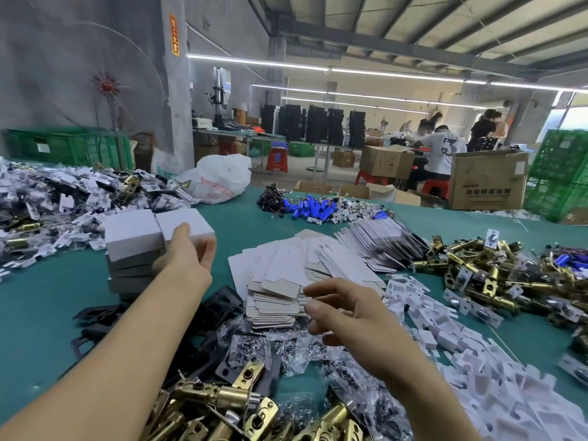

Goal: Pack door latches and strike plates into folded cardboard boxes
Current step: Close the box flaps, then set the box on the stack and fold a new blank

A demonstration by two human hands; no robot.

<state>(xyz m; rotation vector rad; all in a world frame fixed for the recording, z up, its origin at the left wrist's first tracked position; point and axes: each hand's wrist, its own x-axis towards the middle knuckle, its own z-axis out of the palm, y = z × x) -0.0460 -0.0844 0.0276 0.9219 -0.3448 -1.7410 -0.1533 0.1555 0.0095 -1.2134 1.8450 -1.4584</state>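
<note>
My left hand [187, 254] grips a closed white cardboard box [186, 226] and holds it against the top of a stack of white boxes [132, 249] at the left of the green table [44, 313]. My right hand [342, 308] hovers with loosely curled fingers over a pile of flat unfolded box blanks [276, 281] and holds nothing. Brass door latches [222, 405] lie heaped at the near edge, with black strike plates [219, 308] beside them. Small clear bags of screws [286, 348] lie under my right hand.
White plastic inserts [477, 370] spread at the right. More brass latches [490, 275] lie far right. Blue batteries with wires [313, 210] and a white plastic bag [219, 176] sit further back. A heap of bagged parts [47, 198] fills the left. People work at far tables.
</note>
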